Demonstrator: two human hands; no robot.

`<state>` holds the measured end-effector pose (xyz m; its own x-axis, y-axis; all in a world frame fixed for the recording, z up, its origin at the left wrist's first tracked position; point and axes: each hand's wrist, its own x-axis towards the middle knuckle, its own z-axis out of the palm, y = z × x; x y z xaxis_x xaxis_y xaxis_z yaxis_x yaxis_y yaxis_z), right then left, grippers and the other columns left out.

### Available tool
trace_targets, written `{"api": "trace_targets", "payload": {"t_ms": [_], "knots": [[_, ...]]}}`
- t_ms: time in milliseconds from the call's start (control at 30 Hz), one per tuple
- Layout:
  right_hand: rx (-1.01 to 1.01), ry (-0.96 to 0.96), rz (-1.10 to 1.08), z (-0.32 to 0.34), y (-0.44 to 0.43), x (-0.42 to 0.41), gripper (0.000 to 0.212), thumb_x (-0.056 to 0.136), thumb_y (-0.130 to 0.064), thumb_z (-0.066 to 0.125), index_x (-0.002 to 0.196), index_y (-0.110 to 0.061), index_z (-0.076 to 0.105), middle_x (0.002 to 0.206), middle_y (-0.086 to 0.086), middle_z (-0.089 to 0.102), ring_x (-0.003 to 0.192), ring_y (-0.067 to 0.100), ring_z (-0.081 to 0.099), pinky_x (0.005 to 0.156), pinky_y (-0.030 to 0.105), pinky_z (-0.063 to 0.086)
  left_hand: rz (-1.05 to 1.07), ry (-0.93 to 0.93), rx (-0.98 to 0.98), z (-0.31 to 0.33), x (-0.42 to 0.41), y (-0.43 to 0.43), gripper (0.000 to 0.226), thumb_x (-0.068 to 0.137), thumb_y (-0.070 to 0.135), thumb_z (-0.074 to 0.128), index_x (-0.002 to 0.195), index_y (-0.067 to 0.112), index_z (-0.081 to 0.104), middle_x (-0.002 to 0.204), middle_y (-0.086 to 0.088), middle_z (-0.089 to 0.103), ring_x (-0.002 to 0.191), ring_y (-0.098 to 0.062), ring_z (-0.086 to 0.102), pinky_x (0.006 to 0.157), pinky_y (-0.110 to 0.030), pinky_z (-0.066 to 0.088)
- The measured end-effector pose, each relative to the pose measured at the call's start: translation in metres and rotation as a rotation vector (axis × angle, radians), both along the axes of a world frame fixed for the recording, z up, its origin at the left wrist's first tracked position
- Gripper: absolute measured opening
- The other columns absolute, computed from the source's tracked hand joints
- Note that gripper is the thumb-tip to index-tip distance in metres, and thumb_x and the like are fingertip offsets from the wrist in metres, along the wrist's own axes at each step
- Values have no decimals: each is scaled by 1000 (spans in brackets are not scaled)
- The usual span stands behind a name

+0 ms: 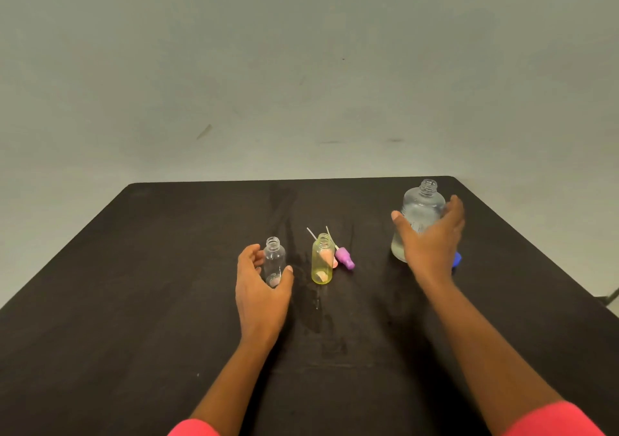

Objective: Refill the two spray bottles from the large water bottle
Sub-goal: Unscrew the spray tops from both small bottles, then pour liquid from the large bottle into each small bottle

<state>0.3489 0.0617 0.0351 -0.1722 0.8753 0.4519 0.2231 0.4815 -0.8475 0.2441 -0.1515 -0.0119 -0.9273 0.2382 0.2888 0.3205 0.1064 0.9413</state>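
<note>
A small clear spray bottle (274,258) stands uncapped left of centre on the black table (167,268). My left hand (259,288) curls round it, thumb on its right side and fingers on its left. A small yellow spray bottle (322,261) stands uncapped beside it. Behind the yellow bottle lie a purple spray head (345,257) and a pink spray head (334,261), each with a thin tube. At the right stands the large water bottle (421,206), uncapped and holding water. My right hand (432,234) grips its body from the front.
A blue cap (457,259) lies on the table just right of my right wrist, partly hidden. Wet streaks (318,315) mark the table in front of the yellow bottle. A plain wall rises behind the table's far edge.
</note>
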Motion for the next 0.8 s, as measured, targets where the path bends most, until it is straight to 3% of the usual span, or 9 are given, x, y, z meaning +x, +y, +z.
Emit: {"api": "trace_targets", "payload": {"t_ms": [167, 300, 367, 600, 800], "knots": [[-109, -12, 13, 0, 16, 0, 76, 73, -29, 79, 134, -12, 37, 134, 6, 48, 121, 26, 50, 98, 37, 41, 12, -21, 16, 0, 1, -3, 37, 80, 18, 72, 109, 27, 51, 105, 13, 56, 103, -6, 55, 81, -11, 38], [-110, -42, -37, -3, 13, 7, 77, 61, -44, 82, 124, -12, 51, 121, 8, 55, 107, 27, 58, 93, 46, 49, 20, -18, 27, -1, 1, -5, 36, 80, 18, 73, 109, 24, 53, 106, 10, 58, 102, -6, 56, 83, -13, 39], [-81, -47, -30, -3, 5, 12, 78, 60, -48, 81, 123, -12, 53, 119, 9, 54, 104, 26, 58, 91, 47, 50, 23, -16, 39, 0, 2, -5, 36, 79, 17, 74, 108, 23, 53, 105, 10, 58, 101, -5, 56, 82, -11, 39], [14, 78, -1, -13, -46, 27, 73, 67, -32, 84, 127, -15, 46, 120, 0, 38, 110, 21, 50, 90, 33, 45, 47, 37, 69, 2, 6, -8, 38, 78, 18, 75, 109, 25, 55, 105, 11, 59, 101, -4, 56, 82, -10, 39], [195, 148, 51, -25, -78, 23, 72, 64, -22, 87, 126, -12, 51, 120, 2, 42, 104, 11, 50, 87, 25, 45, 8, 270, 72, 5, 15, -9, 43, 75, 8, 74, 108, 25, 55, 102, 12, 58, 98, -3, 56, 82, -6, 39]]}}
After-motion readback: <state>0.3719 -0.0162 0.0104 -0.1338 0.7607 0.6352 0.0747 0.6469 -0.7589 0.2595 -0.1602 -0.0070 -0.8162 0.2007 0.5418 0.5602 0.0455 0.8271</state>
